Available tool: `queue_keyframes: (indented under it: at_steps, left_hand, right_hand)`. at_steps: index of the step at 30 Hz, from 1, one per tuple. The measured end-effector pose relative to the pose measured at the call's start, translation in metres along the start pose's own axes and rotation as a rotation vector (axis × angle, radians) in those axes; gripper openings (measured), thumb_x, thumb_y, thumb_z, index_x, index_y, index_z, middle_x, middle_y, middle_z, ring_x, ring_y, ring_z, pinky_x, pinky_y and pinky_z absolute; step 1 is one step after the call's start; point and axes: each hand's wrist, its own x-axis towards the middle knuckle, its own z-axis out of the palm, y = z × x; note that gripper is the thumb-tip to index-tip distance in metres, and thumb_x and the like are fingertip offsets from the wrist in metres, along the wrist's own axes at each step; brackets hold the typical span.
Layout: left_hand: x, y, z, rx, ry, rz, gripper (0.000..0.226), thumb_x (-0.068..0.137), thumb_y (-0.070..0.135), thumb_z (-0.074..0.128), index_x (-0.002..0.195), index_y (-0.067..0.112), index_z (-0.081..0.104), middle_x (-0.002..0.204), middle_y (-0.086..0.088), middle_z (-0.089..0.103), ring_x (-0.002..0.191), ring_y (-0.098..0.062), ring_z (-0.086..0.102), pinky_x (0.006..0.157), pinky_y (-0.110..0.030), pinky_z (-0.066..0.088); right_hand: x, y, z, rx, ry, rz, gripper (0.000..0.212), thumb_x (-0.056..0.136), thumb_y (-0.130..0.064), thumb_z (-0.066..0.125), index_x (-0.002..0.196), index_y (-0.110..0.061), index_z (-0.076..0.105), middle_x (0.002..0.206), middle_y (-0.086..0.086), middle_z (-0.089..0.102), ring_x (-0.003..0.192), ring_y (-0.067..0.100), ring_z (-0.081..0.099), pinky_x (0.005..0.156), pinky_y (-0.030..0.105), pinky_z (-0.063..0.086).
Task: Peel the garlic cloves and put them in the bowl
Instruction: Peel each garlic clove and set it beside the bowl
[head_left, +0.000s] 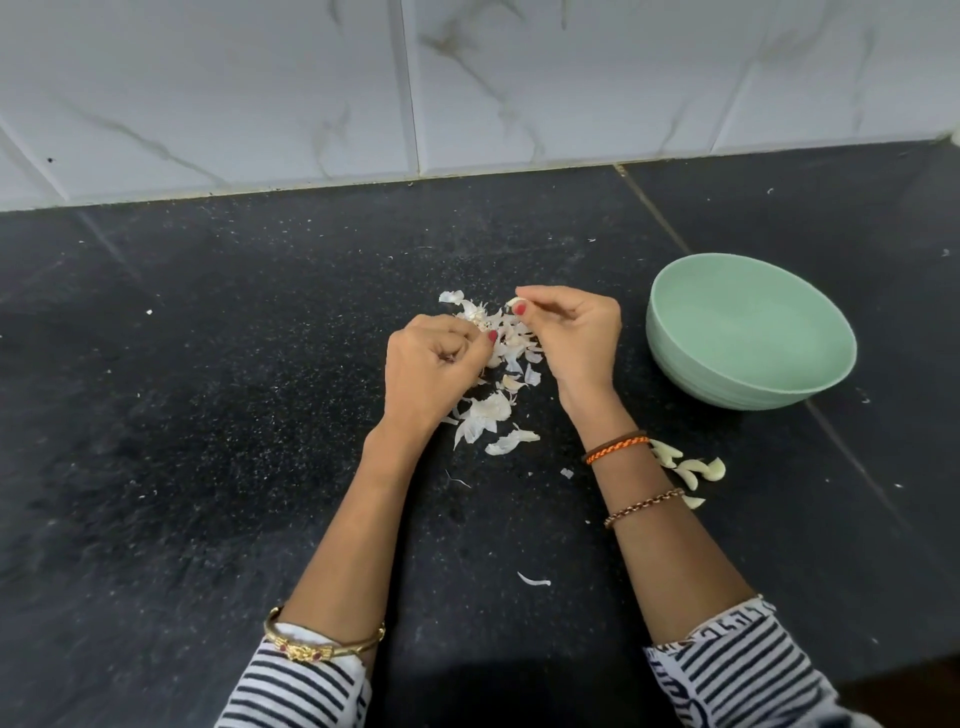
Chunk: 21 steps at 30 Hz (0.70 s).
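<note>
Right hand (574, 332) is pinching a garlic clove (513, 303) at its fingertips, the mint-green bowl (675, 338) sitting just off its knuckle side. Left hand (431, 364) is curling around the garlic bulb remnant (475, 314), farther away.

One green bowl (748, 332) stands on the tabletop (208, 415) at three o'clock. Two hands are in view, the left hand (431, 369) and the right hand (576, 332). About five peeled cloves (693, 470) lie at four o'clock. The loose skins (493, 410) at the centre are too many to count.
</note>
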Motion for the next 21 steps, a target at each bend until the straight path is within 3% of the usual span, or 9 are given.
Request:
queue_keyframes:
  at_steps: [3,6,11,15,19,21]
  left_hand:
    - [-0.001,0.000,0.001,0.093,-0.018,0.006,0.032,0.075,0.031,0.065,0.055,0.006,0.068,0.089,0.015,0.063,0.090,-0.010,0.055,0.080,-0.009,0.035]
    - [-0.003,0.003,0.001,0.193,-0.016,0.042,0.006,0.076,0.015,0.069,0.079,0.011,0.073,0.096,0.005,0.065,0.095,-0.021,0.056,0.079,-0.004,0.028]
    - [-0.013,0.008,-0.001,0.223,0.061,0.019,0.011,0.082,0.007,0.065,0.088,0.011,0.073,0.091,-0.004,0.070,0.089,-0.025,0.058,0.077,-0.017,0.034]
    - [-0.026,0.021,0.001,0.077,0.034,0.051,0.026,0.084,0.018,0.059,0.105,0.007,0.069,0.092,0.003,0.066,0.081,-0.015,0.057,0.080,-0.029,0.045]
    - [-0.035,0.027,0.001,-0.021,-0.096,0.058,0.021,0.075,0.022,0.073,0.095,0.015,0.071,0.085,0.013,0.064,0.083,0.004,0.050,0.084,-0.026,0.042]
    - [-0.035,0.029,-0.001,-0.070,-0.112,0.027,0.018,0.072,0.020,0.077,0.088,0.023,0.069,0.076,0.018,0.062,0.082,0.004,0.049,0.081,-0.020,0.040]
  right_hand:
    - [-0.001,-0.002,-0.002,0.009,0.057,0.039,0.021,0.077,0.007,0.067,0.096,0.000,0.071,0.086,0.004,0.071,0.070,0.000,0.065,0.073,0.018,0.054]
    - [-0.009,-0.007,-0.011,0.012,0.102,-0.004,0.019,0.071,0.007,0.073,0.088,0.000,0.073,0.079,0.002,0.070,0.067,-0.001,0.065,0.071,0.019,0.054]
    - [-0.037,-0.013,-0.031,-0.143,0.059,-0.120,0.014,0.070,-0.001,0.077,0.082,-0.006,0.075,0.076,-0.001,0.071,0.067,-0.001,0.065,0.072,0.021,0.055]
    - [-0.055,-0.009,-0.043,-0.063,0.039,0.028,0.011,0.078,-0.002,0.071,0.084,-0.011,0.073,0.072,-0.006,0.068,0.064,0.002,0.065,0.066,0.020,0.055]
    - [-0.073,-0.004,-0.046,-0.047,0.014,0.050,0.011,0.080,0.000,0.067,0.087,-0.007,0.072,0.073,-0.005,0.068,0.062,-0.001,0.063,0.062,0.016,0.051]
    - [-0.079,-0.005,-0.046,-0.030,0.045,0.055,0.010,0.080,-0.002,0.068,0.088,-0.007,0.072,0.072,-0.008,0.066,0.063,-0.002,0.063,0.065,0.017,0.052]
